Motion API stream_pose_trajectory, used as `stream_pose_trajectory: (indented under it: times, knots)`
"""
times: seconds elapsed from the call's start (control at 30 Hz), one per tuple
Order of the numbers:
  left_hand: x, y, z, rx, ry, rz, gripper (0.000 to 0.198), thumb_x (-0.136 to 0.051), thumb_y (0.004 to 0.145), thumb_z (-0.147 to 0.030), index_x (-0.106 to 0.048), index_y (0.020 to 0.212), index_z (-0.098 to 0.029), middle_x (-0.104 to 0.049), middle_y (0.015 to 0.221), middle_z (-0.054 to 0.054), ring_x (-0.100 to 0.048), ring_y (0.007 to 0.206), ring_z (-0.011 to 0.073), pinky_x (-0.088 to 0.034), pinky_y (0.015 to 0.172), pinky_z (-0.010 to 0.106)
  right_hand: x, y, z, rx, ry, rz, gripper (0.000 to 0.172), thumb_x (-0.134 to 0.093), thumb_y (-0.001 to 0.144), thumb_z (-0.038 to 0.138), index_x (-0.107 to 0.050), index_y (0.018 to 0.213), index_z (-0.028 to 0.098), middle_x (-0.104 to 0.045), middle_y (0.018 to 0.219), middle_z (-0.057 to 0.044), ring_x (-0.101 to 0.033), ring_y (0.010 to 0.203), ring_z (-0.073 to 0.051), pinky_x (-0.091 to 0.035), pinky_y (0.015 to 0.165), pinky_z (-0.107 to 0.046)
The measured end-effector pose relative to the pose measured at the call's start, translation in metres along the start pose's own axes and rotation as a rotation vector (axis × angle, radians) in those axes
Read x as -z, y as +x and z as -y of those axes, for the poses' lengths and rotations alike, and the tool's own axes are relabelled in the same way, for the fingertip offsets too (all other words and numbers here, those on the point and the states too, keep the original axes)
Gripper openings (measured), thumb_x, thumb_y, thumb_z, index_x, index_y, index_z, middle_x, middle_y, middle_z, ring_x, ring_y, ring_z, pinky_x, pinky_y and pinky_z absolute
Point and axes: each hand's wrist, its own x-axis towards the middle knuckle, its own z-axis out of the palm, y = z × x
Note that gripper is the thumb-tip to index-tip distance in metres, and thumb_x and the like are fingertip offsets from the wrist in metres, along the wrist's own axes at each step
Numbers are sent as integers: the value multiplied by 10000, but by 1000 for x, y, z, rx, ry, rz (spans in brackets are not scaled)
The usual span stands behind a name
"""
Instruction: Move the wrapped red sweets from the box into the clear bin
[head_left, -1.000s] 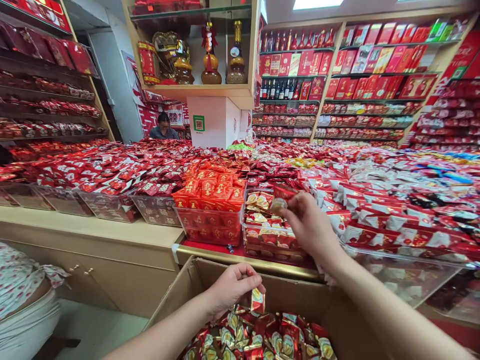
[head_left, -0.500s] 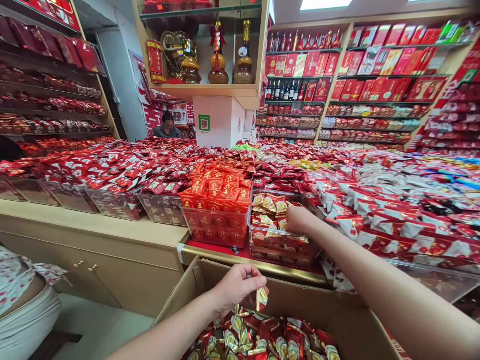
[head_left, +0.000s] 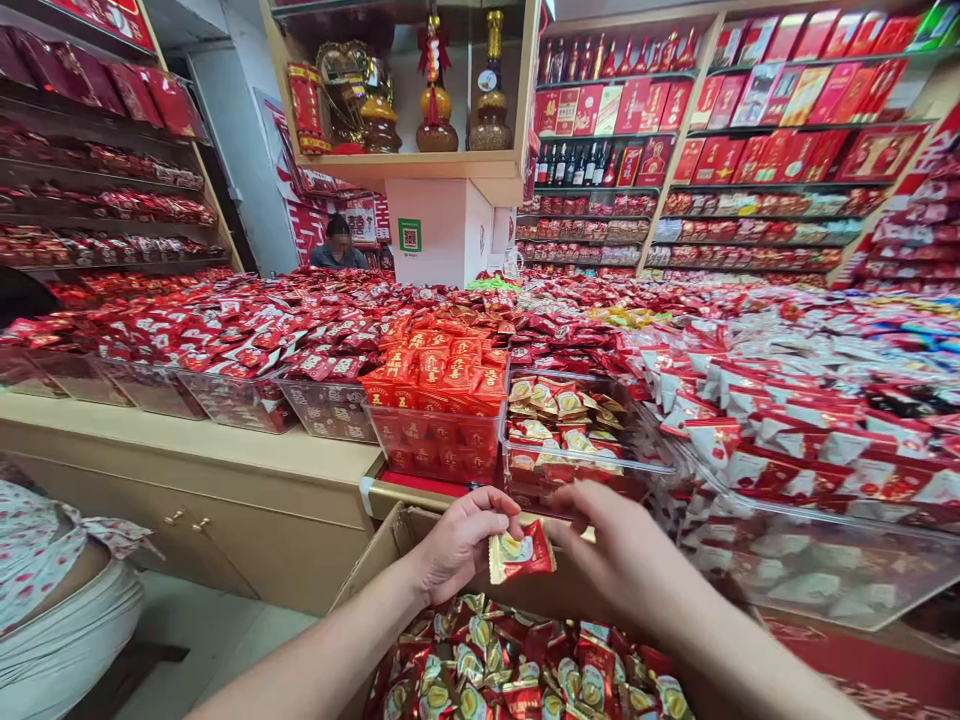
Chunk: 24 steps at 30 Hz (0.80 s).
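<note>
Between the fingertips of my left hand point(head_left: 466, 540) is a red and gold wrapped candy point(head_left: 523, 552) with a pale yellow picture on it. Just right of it hovers my right hand point(head_left: 611, 535), slightly blurred, its fingers apart and no object visible in them. Both hands are over a cardboard box point(head_left: 420, 525) that holds many similar candies point(head_left: 480, 665). Behind the right hand, a clear plastic bin point(head_left: 592, 462) contains more of the gold and red candies point(head_left: 559, 395).
A bin of orange-red packets point(head_left: 439, 370) adjoins on the left. White and red packets point(head_left: 795, 420) fill a bin on the right. A gold counter edge point(head_left: 405, 497) runs behind the box. One person sits at far left; another point(head_left: 337, 245) is at the back.
My right hand has drawn back from the candy bin to beside my left hand. The left hand has risen a little, turning the candy more toward view.
</note>
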Motion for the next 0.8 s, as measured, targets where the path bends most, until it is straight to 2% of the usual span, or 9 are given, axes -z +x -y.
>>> stream_pose_trajectory:
  times: [0.07, 0.1, 0.2, 0.27, 0.37, 0.47, 0.53, 0.7, 0.8]
  knots:
    - [-4, -1, 1, -3, -5, 17, 127, -556, 645, -131, -527, 767, -142, -547, 632, -7, -501, 560, 85, -389, 557, 213, -18, -22, -9, -130, 281, 23, 352, -524, 706, 365, -503, 1006, 182, -555, 1002, -82, -515, 889, -190, -414, 729, -299]
    - [-6, -1, 2, -1, 7, 15, 133, -563, 638, -126, -529, 766, -142, -544, 639, -9, -500, 564, 83, -391, 559, 212, -26, -29, -14, -220, 450, 64, 384, -536, 695, 383, -490, 1017, 178, -556, 1000, -85, -522, 884, -187, -423, 714, -296]
    - [-11, 0, 8, 23, 84, -6, 153, -593, 632, -138, -539, 775, -143, -558, 730, 3, -517, 634, 92, -406, 604, 222, -35, -35, -29, -485, 844, 197, 321, -530, 695, 434, -503, 844, 151, -593, 699, -34, -548, 605, -122, -424, 538, -237]
    - [-13, 1, 13, 55, 149, 7, 200, -606, 652, -194, -547, 839, -151, -567, 821, 22, -529, 688, 108, -413, 620, 235, -34, -33, -36, -553, 913, 152, 311, -550, 680, 444, -481, 737, 146, -549, 551, 11, -487, 473, -78, -390, 475, -206]
    - [-14, 1, 21, 88, 281, 65, 333, -613, 667, -275, -536, 971, -162, -584, 849, 41, -536, 682, 112, -409, 609, 235, -29, -30, -42, -490, 903, 58, 307, -578, 660, 433, -473, 699, 147, -527, 522, 30, -468, 467, -69, -372, 462, -194]
    - [-15, 1, 25, 110, 394, 79, 330, -593, 685, -322, -568, 954, -132, -606, 793, 56, -546, 662, 118, -398, 597, 228, -28, -31, -45, -442, 862, 90, 289, -572, 670, 421, -482, 693, 147, -523, 529, 34, -455, 465, -66, -354, 452, -191]
    - [-15, 2, 27, 133, 405, 43, 303, -567, 702, -350, -597, 901, -124, -611, 783, 60, -555, 668, 128, -392, 574, 218, -28, -32, -46, -440, 845, 114, 278, -562, 682, 414, -481, 682, 148, -522, 524, 37, -427, 442, -55, -335, 442, -187]
    - [-15, 3, 26, 137, 307, -40, 292, -556, 708, -371, -615, 862, -131, -623, 789, 64, -582, 696, 149, -394, 583, 215, -30, -31, -44, -439, 877, 36, 268, -569, 677, 402, -497, 682, 144, -520, 527, 33, -425, 461, -61, -346, 458, -196]
    - [-16, 1, 23, 237, 91, 16, 367, -470, 746, -448, -588, 915, -145, -612, 890, 83, -596, 749, 179, -404, 614, 233, -28, -29, -44, -388, 902, -15, 252, -576, 677, 386, -537, 726, 142, -536, 557, 19, -460, 515, -82, -378, 501, -213]
